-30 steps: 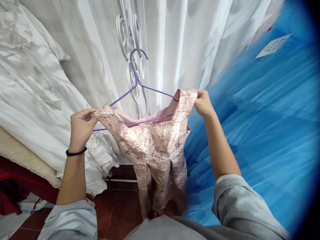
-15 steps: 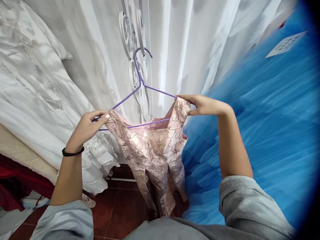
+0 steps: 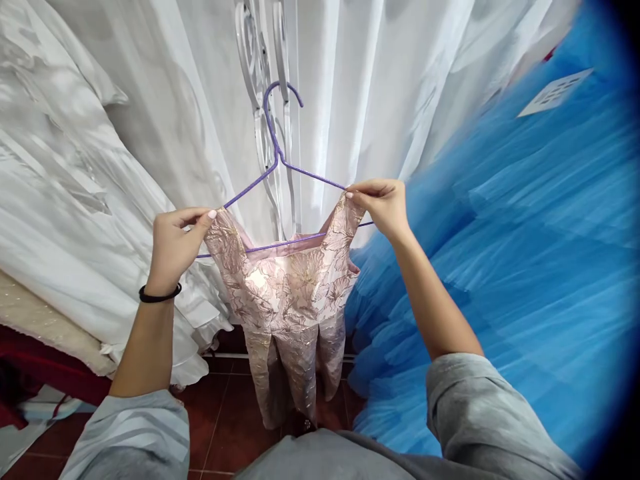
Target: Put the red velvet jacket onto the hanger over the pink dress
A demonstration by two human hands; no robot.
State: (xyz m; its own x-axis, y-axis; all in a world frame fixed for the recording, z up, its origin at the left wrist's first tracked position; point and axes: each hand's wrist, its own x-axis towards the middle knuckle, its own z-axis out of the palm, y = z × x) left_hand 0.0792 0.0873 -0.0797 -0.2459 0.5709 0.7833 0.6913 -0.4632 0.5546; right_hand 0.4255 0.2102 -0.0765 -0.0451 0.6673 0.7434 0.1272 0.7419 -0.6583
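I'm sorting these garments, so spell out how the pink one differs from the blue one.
The pink garment is floral-patterned; the blue garment shows plain, sheer-looking layers. The pink garment is narrow, while the blue garment spreads wide across the right of the view. The left hand and right hand pinch the pink garment's shoulder straps; neither holds the blue garment. Both show folds.

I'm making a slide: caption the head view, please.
Left hand and right hand pinch the straps of a pink dress on a purple hanger.
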